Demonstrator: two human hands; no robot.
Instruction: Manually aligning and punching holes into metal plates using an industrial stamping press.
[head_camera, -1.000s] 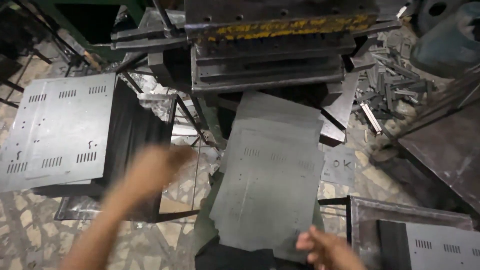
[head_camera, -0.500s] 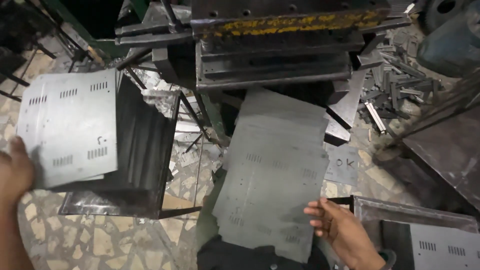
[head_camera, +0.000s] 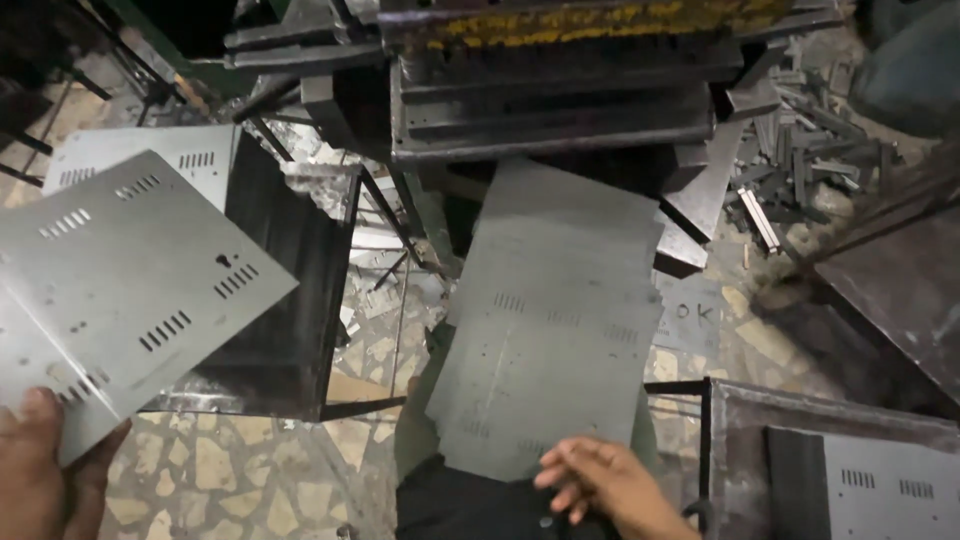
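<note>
Left hand at the lower left corner of the view, fingers closed on the near corner of a light grey slotted metal sheet, thumb on top. Sheet is lifted and tilted, one corner pointing right, hanging over a stack of slotted sheets and the dark metal bin just beside it. Lifted sheet has rows of short slots and a few small holes.

Right hand at the bottom centre, palm down, fingers spread narrow and loosely curled, fingertips resting on the near edge of a darker perforated sheet stack. Nothing is gripped there, just touching. That stack slopes from the person's lap up to the bed of the press machine, far edge tucked under the press. Press has a worn yellow strip along its top.

Floor is stone mosaic, visible between bin and lap. Scrap metal strips piled at the upper right, well apart from both hands. Another tray with a slotted sheet sits at the lower right corner, near the right hand but not touching.
</note>
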